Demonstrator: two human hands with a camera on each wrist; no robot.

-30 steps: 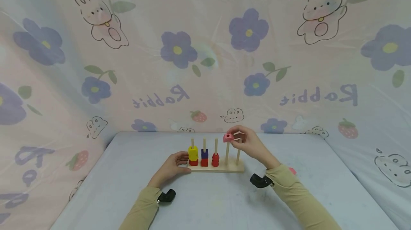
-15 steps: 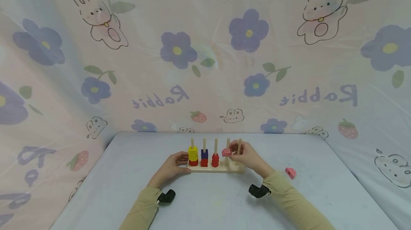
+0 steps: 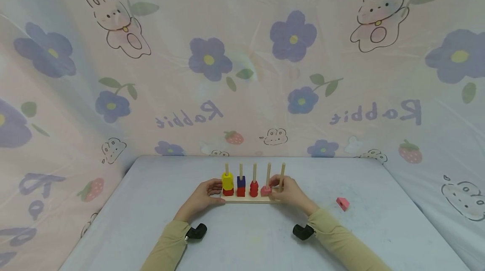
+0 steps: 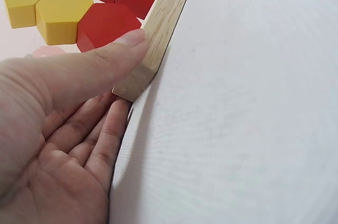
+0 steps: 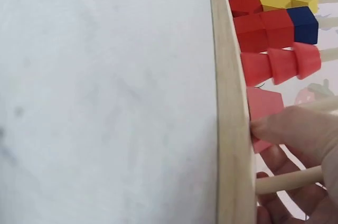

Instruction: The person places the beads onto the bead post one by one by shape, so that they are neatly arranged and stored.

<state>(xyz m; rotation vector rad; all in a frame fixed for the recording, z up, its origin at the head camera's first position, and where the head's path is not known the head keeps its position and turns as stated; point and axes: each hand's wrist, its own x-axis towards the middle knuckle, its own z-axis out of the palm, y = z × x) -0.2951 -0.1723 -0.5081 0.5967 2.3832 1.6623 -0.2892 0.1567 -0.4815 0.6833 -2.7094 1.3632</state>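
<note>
A wooden peg stacker (image 3: 242, 200) stands on the table with several upright pegs. My left hand (image 3: 204, 195) holds its left end, thumb on the base's corner in the left wrist view and fingers behind. My right hand (image 3: 289, 193) pinches a pink block (image 5: 265, 105) low on the fourth peg, right at the base. The last peg (image 5: 290, 180) is bare and passes between the right thumb and fingers. Yellow blocks (image 4: 63, 15) sit above a red one on the first peg, a dark blue block (image 3: 241, 181) above red on the second, red rounded blocks (image 5: 282, 65) on the third.
Another pink block (image 3: 342, 203) with a hole lies on the white table (image 3: 257, 241), right of the stacker. Behind the table hangs a curtain (image 3: 242, 94) printed with rabbits and flowers. Each sleeve cuff carries a black wrist device (image 3: 197, 232).
The right hand has brought the pink block from the top of the fourth peg down to the base. The loose pink block has come into full sight. The left hand stays put.
</note>
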